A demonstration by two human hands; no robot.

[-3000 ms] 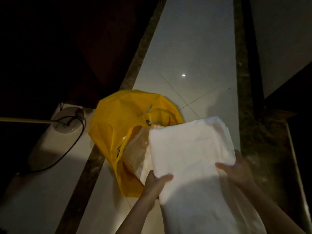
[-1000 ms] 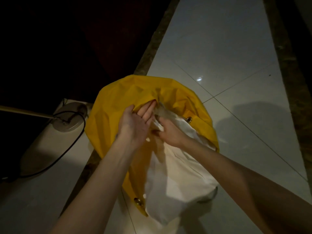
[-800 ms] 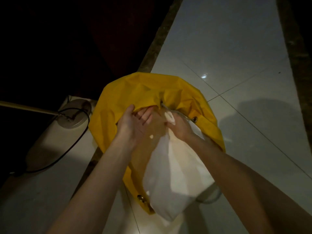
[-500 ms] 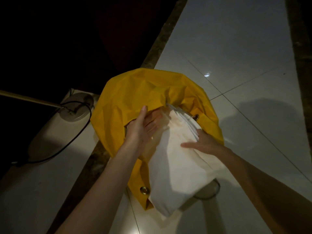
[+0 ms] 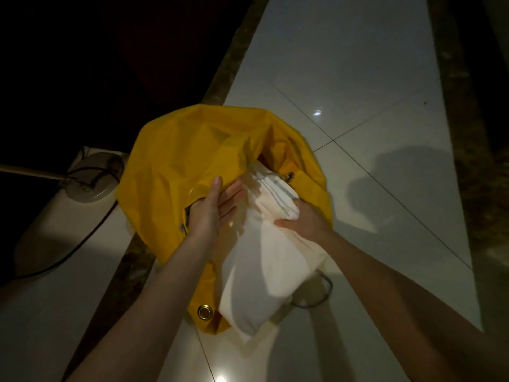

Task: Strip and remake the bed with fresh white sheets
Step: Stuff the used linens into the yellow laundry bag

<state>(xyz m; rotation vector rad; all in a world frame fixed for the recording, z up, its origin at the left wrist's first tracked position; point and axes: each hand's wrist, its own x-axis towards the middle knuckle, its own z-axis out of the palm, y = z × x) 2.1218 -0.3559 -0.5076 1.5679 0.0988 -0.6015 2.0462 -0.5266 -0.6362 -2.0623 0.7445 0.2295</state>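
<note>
Both hands push white sheets (image 5: 264, 260) into yellow bag (image 5: 192, 150).

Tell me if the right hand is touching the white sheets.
Touching: the head view shows the right hand gripping the folded white sheets at the yellow bag's mouth.
</note>
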